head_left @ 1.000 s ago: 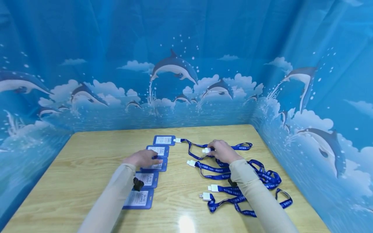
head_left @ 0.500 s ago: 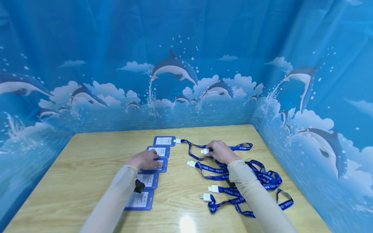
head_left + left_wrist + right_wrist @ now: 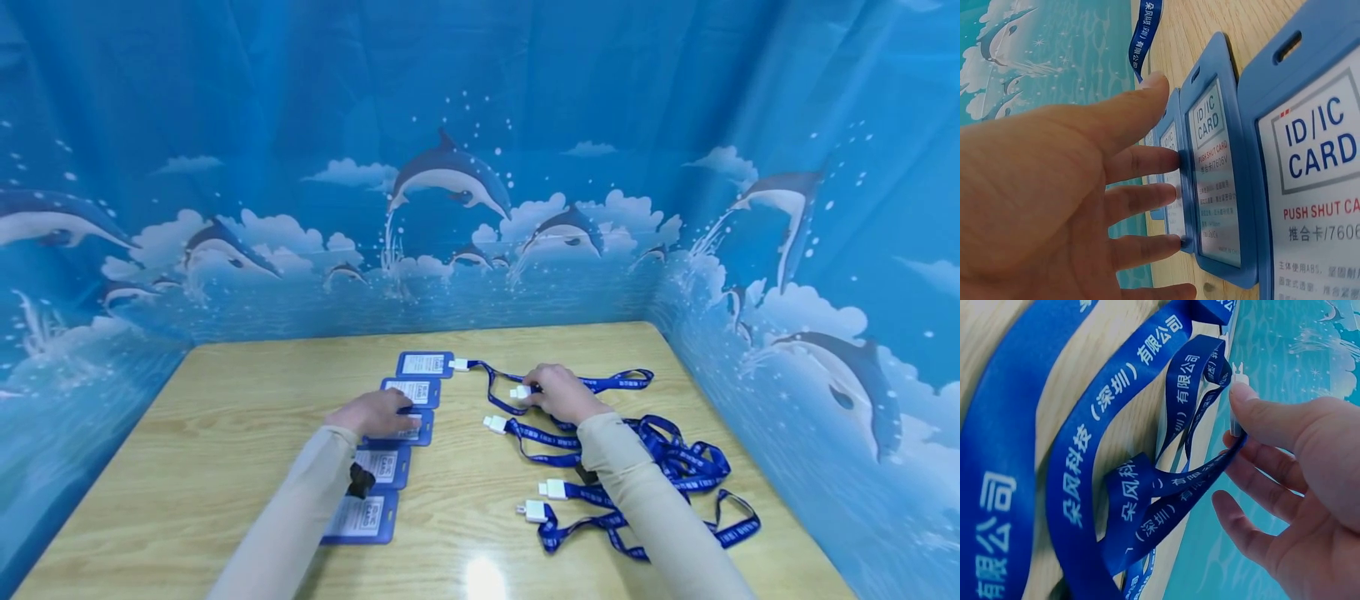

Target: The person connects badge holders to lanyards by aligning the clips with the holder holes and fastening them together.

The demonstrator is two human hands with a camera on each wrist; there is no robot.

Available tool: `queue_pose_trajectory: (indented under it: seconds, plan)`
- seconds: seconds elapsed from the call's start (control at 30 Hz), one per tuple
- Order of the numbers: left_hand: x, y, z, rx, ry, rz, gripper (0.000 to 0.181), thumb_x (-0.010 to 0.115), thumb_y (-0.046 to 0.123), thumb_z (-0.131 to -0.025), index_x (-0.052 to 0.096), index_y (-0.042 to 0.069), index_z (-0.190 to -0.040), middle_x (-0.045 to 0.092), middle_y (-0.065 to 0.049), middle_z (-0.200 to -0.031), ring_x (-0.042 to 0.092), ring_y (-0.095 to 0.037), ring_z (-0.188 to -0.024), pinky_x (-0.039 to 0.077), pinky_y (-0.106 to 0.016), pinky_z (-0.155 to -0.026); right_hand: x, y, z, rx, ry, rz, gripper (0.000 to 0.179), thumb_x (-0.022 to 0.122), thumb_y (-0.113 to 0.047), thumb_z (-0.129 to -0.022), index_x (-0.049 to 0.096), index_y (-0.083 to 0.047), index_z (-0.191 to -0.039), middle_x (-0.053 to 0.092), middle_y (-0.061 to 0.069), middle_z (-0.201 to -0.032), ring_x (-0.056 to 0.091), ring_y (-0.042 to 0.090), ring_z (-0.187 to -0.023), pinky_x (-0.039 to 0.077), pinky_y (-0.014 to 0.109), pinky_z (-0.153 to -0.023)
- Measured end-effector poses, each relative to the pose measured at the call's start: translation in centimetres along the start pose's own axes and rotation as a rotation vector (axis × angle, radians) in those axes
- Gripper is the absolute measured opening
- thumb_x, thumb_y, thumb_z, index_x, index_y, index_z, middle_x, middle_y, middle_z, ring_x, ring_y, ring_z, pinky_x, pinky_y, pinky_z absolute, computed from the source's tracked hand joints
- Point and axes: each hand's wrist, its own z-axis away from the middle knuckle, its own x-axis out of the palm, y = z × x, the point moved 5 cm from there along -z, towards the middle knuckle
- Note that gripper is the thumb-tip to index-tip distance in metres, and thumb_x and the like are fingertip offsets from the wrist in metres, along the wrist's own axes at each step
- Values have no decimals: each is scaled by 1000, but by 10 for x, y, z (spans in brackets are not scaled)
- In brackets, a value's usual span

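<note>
My left hand is over the column of blue card holders, its fingers loosely extended. In the left wrist view its fingertips lie at the edge of one card holder; whether they press it I cannot tell. Between thumb and fingers my right hand pinches the white clip of a blue lanyard, whose strap trails below. The farthest card holder has another lanyard's white clip at its slotted end.
More lanyards lie on the right of the wooden table, with white clips pointing left. Nearer card holders stand in the column at left. A dolphin-printed curtain borders the table's back and sides.
My right hand has shifted slightly left, carrying the pinched white clip toward the card holders. My left hand has barely moved.
</note>
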Motion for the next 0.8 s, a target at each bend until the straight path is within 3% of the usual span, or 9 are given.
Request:
queue_pose_trajectory:
  seconds: [0.4, 0.63, 0.8]
  plan:
    - [0, 2, 2, -39, -9, 28, 59, 60, 45, -100, 50, 16, -150, 40, -15, -159, 39, -44, -144, 34, -65, -116, 7, -2, -4, -9, -12, -2, 28, 75, -19, -93, 73, -9, -118, 71, 7, -117, 66, 25, -110, 54, 45, -102]
    - [2, 4, 0, 11, -15, -11, 58, 59, 46, -100, 50, 17, -150, 39, -16, -160, 36, -44, -146, 32, -65, -117, 9, -3, -5, -15, -9, 7, 27, 75, -18, -92, 73, -9, -118, 71, 8, -117, 66, 27, -112, 53, 47, -104]
    - [2, 6, -3, -14, -20, -19, 58, 59, 46, -100, 50, 18, -150, 38, -15, -160, 35, -44, -146, 31, -66, -117, 9, -3, -7, -23, 0, 10, 27, 75, -18, -92, 73, -9, -118, 71, 9, -118, 66, 28, -113, 53, 47, -104]
